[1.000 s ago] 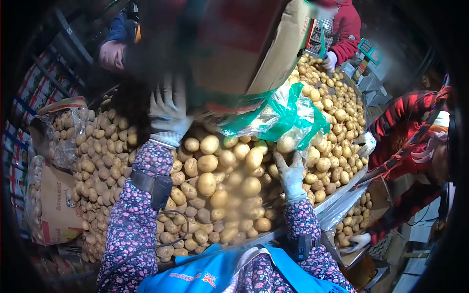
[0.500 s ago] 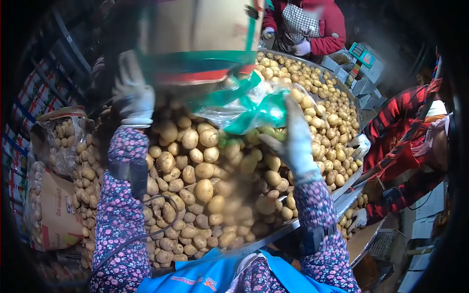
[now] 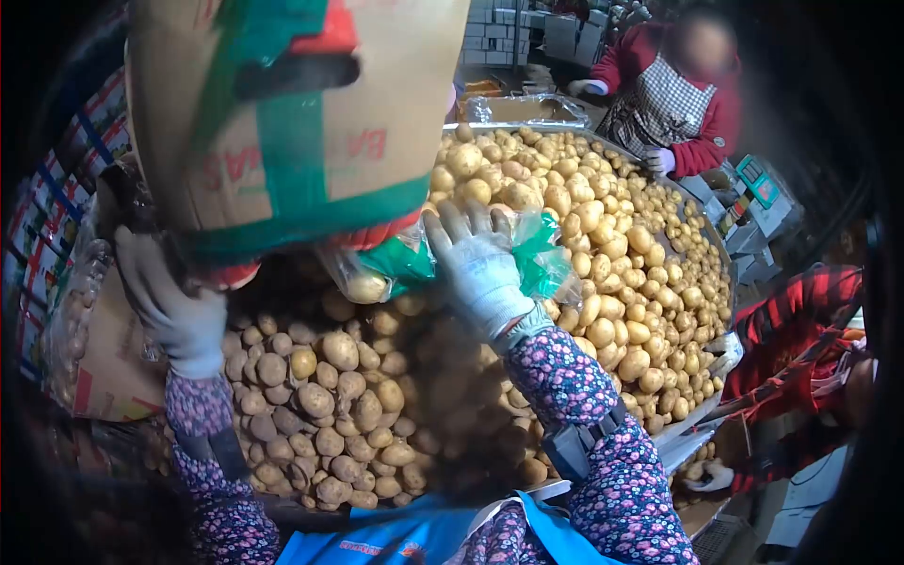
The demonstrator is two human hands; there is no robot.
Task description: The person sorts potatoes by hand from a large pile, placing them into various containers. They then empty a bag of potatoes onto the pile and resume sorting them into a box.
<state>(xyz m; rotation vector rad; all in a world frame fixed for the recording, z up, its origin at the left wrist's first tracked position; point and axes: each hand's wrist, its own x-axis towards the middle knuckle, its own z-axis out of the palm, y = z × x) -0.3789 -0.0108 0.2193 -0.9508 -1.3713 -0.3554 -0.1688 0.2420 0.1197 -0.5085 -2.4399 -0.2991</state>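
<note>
A banana carton (image 3: 377, 113) with green bands hangs tilted over the potatoes, its printed lettering upside down. My left hand (image 3: 174, 306), in a whitish glove, is at the carton's lower left edge, fingers stretched along the side and thumb near the rim. My right hand (image 3: 478, 273), also gloved, is on the clear plastic bag (image 3: 556, 250) with green strips at the carton's opening; its fingers are partly bent over the plastic. A potato (image 3: 365, 286) shows inside the bag. Loose potatoes (image 3: 339, 405) lie beneath both hands.
A heap of potatoes (image 3: 612, 273) covers the metal table, whose rim (image 3: 723, 273) curves round the right. A person in a checked apron (image 3: 659, 104) stands across. Another person's red plaid sleeve (image 3: 791, 306) and gloved hands reach in at right. A filled carton (image 3: 113, 348) stands at left.
The carton has come closer and moved left, along with my left hand. My right hand has moved left with the plastic bag. The view has turned, and the person across has moved back.
</note>
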